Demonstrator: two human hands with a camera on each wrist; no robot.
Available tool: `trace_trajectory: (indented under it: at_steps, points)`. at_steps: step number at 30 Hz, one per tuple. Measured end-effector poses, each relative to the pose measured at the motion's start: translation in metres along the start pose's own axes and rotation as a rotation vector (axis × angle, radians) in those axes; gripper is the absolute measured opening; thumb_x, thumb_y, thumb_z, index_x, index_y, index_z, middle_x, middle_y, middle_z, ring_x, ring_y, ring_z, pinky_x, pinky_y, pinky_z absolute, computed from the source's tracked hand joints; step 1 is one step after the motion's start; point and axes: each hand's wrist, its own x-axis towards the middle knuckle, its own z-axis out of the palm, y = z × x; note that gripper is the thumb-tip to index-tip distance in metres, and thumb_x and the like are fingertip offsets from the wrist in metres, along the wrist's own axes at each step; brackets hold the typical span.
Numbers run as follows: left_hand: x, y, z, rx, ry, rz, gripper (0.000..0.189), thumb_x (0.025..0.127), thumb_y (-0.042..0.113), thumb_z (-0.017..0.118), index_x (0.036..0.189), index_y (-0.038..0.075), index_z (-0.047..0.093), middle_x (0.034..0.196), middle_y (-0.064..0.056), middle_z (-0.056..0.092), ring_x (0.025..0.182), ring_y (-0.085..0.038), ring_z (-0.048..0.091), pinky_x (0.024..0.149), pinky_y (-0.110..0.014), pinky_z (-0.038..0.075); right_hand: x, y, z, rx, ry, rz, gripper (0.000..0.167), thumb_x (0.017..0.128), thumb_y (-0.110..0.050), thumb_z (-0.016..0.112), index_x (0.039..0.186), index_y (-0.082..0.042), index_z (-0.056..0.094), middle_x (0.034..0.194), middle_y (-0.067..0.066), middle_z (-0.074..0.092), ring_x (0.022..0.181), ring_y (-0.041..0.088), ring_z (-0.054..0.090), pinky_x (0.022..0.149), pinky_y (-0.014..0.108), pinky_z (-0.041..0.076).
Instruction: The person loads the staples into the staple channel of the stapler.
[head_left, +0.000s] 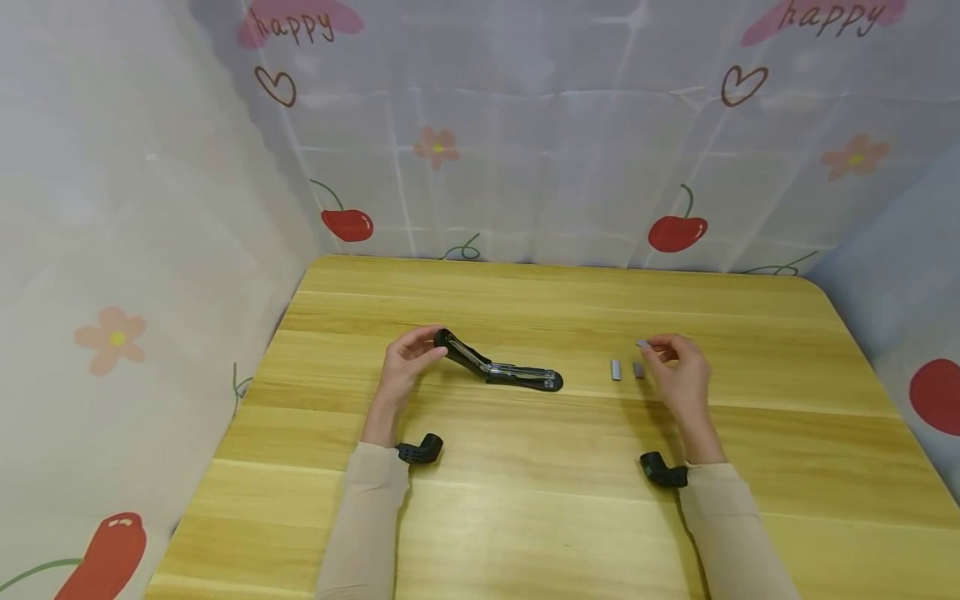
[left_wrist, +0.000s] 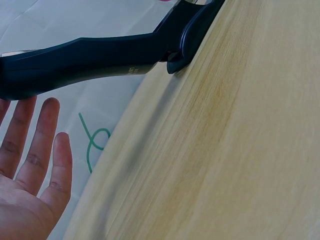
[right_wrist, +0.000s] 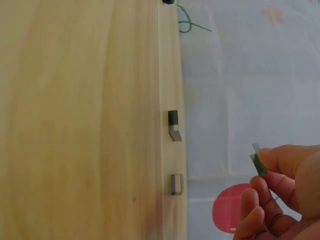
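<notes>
Opened stapler (head_left: 483,372), mid-frame, is being gripped by the left hand (head_left: 405,362); staple strip (head_left: 642,343), right of centre, is being pinched by the right hand (head_left: 682,375) (light, level pinch being advised: strip may snap).

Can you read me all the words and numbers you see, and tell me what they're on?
"happy": on the left pink patch of the printed backdrop.
"happy": on the right pink patch of the same backdrop, by the picture's top edge.
Tiny pale lettering on the black stapler: too small and blurred to read.
I can't read any numbers.
</notes>
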Motion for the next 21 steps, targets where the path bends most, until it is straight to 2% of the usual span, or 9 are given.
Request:
trace_trajectory:
  at_steps: [8,15,21]
  points:
    - [0.000,0.001,0.000,-0.011,0.003,0.000,0.035,0.088,-0.006,0.065,0.122,-0.004,0.061,0.112,0.007,0.065,0.099,-0.012,0.061,0.082,-0.027,0.055,0.003,-0.013,0.011,0.009,-0.030,-0.019,0.017,0.090,-0.011,0.070,0.098,0.004,0.070,0.092,0.018,0.065,0.072,-0.002,0.046,0.057,0.006,0.037]
    - [0.000,0.001,0.001,-0.019,0.010,-0.005,0.038,0.088,-0.008,0.064,0.125,-0.010,0.058,0.112,0.008,0.065,0.098,-0.009,0.061,0.081,-0.026,0.054,0.003,-0.023,0.025,0.031,-0.049,-0.063,0.015,0.088,-0.009,0.072,0.096,0.004,0.071,0.090,0.019,0.067,0.073,0.004,0.049,0.061,0.008,0.036]
    - [0.001,0.000,0.000,-0.014,0.009,-0.002,0.038,0.088,-0.007,0.064,0.125,-0.011,0.057,0.112,0.008,0.065,0.098,-0.010,0.061,0.080,-0.023,0.053,0.002,-0.032,0.036,0.059,-0.085,-0.074,0.014,0.088,-0.009,0.072,0.096,0.003,0.070,0.091,0.019,0.067,0.072,0.004,0.049,0.054,0.009,0.037]
